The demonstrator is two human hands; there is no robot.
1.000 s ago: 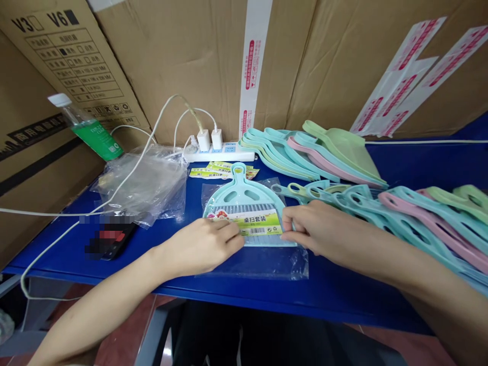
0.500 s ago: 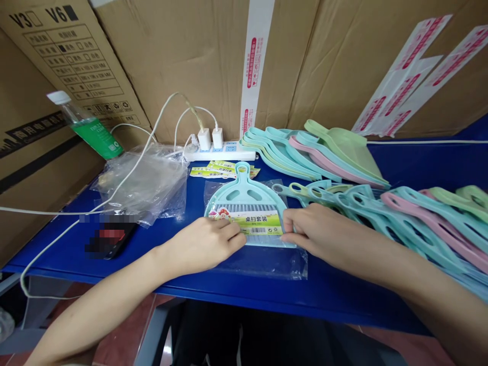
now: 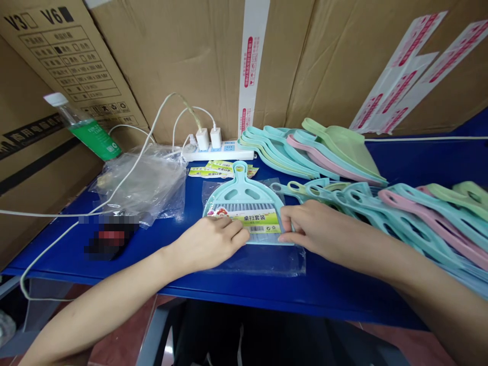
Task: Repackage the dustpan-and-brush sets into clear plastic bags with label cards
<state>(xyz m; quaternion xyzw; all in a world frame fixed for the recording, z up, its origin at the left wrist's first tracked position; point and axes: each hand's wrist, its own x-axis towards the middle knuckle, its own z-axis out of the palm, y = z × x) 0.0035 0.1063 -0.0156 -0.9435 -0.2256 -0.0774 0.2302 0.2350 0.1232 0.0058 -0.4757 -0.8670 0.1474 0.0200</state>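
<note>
A light blue dustpan lies flat with its handle pointing away from me, on a clear plastic bag. On it rests a small brush with grey-blue bristles, partly covered by a green and white label card. My left hand is closed with curled fingers over the card's left and lower part; its fingertips are hidden. At the pan's right edge my right hand grips with thumb and forefinger, beside the card's end.
Stacked dustpans stand behind at right, above a row of brushes. More labels lie before a power strip. At left are clear bags, a bottle, a blurred dark object and a looping white cable.
My left hand has slid slightly right, covering a little more of the label card. My right hand keeps its place at the pan's edge. The whole view has shifted slightly.
</note>
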